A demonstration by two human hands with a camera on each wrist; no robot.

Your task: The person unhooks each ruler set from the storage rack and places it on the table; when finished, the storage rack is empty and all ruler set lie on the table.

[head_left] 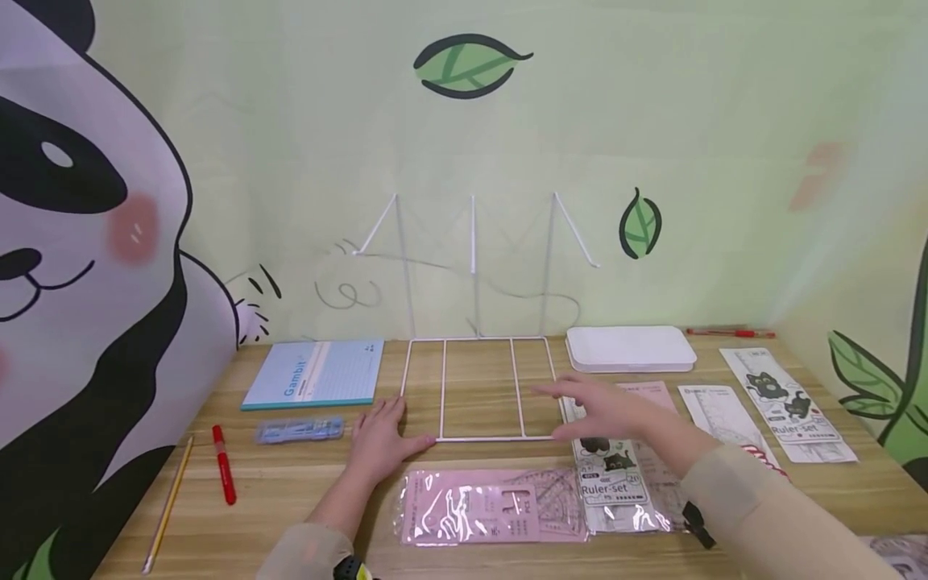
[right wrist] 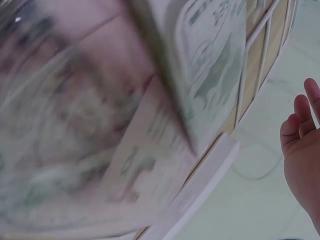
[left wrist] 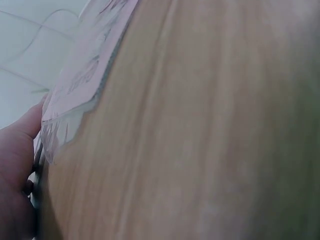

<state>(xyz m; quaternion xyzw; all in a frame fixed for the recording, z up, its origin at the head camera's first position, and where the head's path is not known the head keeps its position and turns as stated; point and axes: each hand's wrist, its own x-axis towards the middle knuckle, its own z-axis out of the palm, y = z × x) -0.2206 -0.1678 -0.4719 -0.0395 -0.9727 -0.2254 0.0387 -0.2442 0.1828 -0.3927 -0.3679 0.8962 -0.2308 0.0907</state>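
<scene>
A white wire rack point(head_left: 478, 439) with slanting prongs at its back stands on the wooden table against the wall. My left hand point(head_left: 379, 439) rests at its left front corner, fingers spread and thumb touching the front bar. At the right front corner is my right hand point(head_left: 609, 415), fingers extended and thumb apart; whether it touches the wire cannot be told. Under and beside that hand lies a ruler-set pack with cats point(head_left: 615, 479), overlapping a pink pack. Another pink ruler-set pack point(head_left: 471, 511) lies in front of the rack.
Left of the rack lie a blue notebook point(head_left: 312, 374), a small blue pack point(head_left: 300, 430), a red marker point(head_left: 224, 465) and a pencil point(head_left: 168, 506). On the right are a white case point(head_left: 629, 350), a red pen point(head_left: 731, 333) and more ruler-set packs point(head_left: 790, 407).
</scene>
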